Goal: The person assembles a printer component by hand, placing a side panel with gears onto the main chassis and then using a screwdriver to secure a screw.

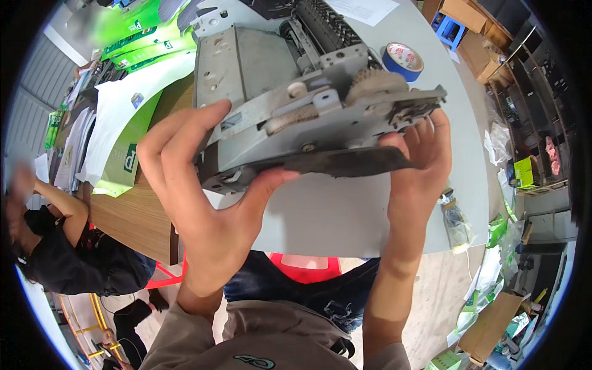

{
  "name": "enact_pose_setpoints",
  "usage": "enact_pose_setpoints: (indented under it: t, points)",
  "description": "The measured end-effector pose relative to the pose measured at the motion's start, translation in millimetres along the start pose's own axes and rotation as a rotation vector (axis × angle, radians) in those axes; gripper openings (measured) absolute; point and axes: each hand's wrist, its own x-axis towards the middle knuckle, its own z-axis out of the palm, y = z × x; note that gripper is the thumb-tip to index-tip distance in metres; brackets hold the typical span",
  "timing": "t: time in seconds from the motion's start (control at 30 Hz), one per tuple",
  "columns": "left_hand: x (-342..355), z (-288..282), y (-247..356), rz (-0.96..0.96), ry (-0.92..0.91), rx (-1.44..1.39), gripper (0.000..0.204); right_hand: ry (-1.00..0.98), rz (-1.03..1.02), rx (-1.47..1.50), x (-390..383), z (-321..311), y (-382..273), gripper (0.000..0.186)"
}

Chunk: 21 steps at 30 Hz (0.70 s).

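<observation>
A grey metal printer chassis (265, 61) is tilted up over the grey tabletop (327, 222). Gears (373, 85) and a black ribbed roller section (324, 28) show on it, and a dark strip (345, 161) runs along its near lower edge. My left hand (206, 179) grips the near left corner, fingers over the top and thumb under the edge. At the near right corner, my right hand (425, 148) is closed round the chassis, with some fingers hidden behind it. The underside cannot be seen.
A blue tape roll (402, 60) lies right of the chassis, and a small clear bottle (456, 225) is near the table's right edge. Green and white packages (132, 111) and papers are piled at left. Another person (80, 253) sits there. Shelves (536, 117) stand at right.
</observation>
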Motion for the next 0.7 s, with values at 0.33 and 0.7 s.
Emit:
enact_pose_setpoints:
  t: [0.33,0.7]
  points:
    - [2,-2,13,-0.117,0.008,-0.009,0.077,-0.018,0.115,-0.039,1,-10,-23,0.064]
    - [2,1,20,-0.101,0.001,0.002,0.074,0.036,0.206,-0.681,29,-102,-58,0.016]
